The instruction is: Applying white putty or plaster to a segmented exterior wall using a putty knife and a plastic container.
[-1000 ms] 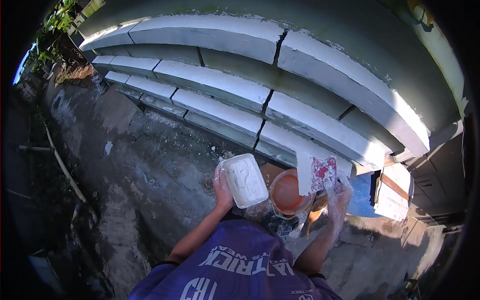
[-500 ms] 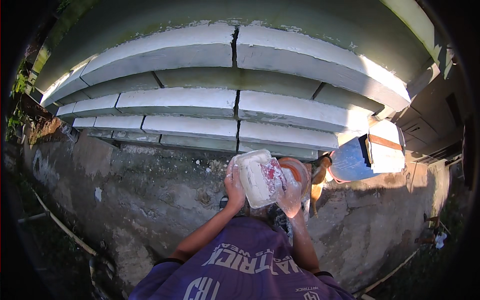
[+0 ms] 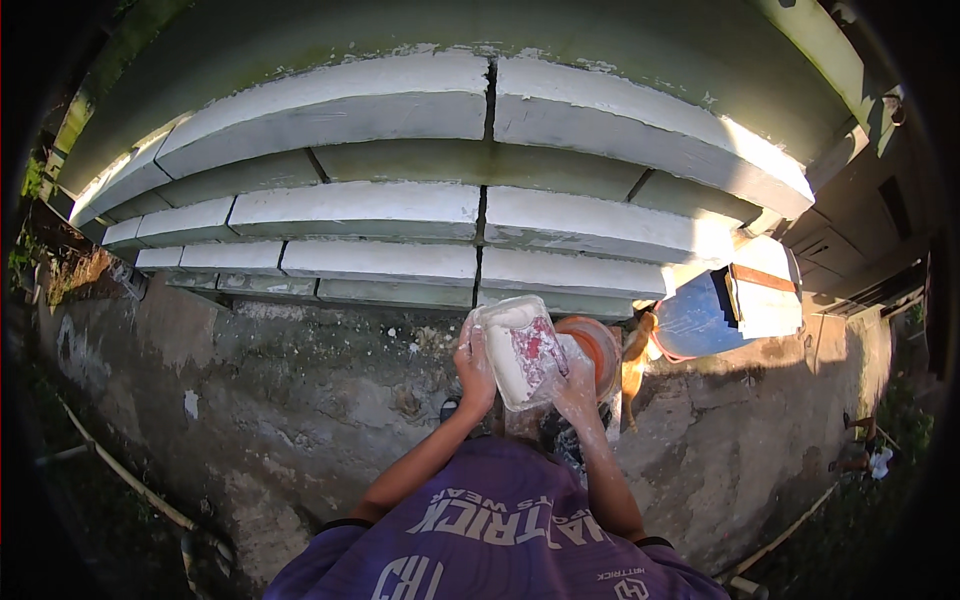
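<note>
My left hand (image 3: 476, 365) grips the left side of a shallow rectangular tub (image 3: 514, 408), held tilted in front of my chest. Thick white putty (image 3: 503, 352) fills its left part, and a smeared red patch (image 3: 533, 348) shows on the right. My right hand (image 3: 574, 385), coated in white, is closed at the tub's right side by that patch. Whether it grasps a tool or only the tub I cannot tell. Just beyond my right hand stands an orange bucket (image 3: 603, 352), partly hidden by it.
Ahead rise several ledges (image 3: 380, 205) with white-coated tops and dark vertical gaps. A tan animal (image 3: 635, 365) stands beside the bucket. A blue drum (image 3: 697, 318) with a white board (image 3: 768, 310) on it is to the right. At far right is another person (image 3: 868, 455) on the rough concrete ground (image 3: 330, 400).
The tub has tilted slightly, and my right hand has shifted a little left and down along its right side. My left hand keeps its hold. The view has turned slightly.
</note>
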{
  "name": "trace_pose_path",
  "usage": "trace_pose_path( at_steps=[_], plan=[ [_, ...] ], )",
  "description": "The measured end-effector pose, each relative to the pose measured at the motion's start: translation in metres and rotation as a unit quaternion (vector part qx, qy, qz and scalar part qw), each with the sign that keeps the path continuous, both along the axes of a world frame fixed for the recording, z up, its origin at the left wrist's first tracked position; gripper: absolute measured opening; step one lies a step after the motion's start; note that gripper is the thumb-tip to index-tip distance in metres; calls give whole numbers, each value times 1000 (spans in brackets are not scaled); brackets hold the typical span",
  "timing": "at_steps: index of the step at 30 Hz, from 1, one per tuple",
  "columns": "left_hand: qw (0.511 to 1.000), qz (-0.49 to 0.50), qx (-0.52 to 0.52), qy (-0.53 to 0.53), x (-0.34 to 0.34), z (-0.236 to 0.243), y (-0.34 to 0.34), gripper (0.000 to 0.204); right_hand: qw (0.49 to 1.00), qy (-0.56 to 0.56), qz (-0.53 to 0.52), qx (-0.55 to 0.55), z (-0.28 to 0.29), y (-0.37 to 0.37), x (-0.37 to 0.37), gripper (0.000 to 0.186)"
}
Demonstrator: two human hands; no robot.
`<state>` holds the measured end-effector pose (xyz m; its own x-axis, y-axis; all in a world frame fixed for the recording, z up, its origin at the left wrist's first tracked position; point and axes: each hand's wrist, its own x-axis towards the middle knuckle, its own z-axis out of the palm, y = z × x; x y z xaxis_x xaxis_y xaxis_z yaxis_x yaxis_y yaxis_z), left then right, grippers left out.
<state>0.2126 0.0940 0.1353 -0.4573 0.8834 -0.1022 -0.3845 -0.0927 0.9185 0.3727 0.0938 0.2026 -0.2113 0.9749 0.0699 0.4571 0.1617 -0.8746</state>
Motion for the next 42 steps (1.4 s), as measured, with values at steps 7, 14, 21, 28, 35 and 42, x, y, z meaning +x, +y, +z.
trace_pose_path(
  at_steps=[7, 14, 21, 28, 35, 42],
  plan=[
    [998, 50, -25, -43, -25, -25, -22, 41, 931, 326, -133, -101, 5, -1, 34, 29],
    [995, 60, -45, -64, -70, -69, -68, 46, 873, 481, -80, -29, 67, 41, 82, 55],
    [994, 85, -41, -53, -92, -83, -92, 50, 841, -264, -260, 395, 242, 141, 184, 35],
    [989, 134, 1, -65, -94, -71, -95, 45, 858, -389, -173, 288, 239, 234, 225, 19],
    [980, 171, 17, -97, -100, -60, -110, 44, 885, -271, -174, 337, 286, 215, 212, 39],
    [974, 210, -32, -76, -102, -91, -128, 46, 885, -379, -101, 253, 284, 205, 184, 39]
  ],
)
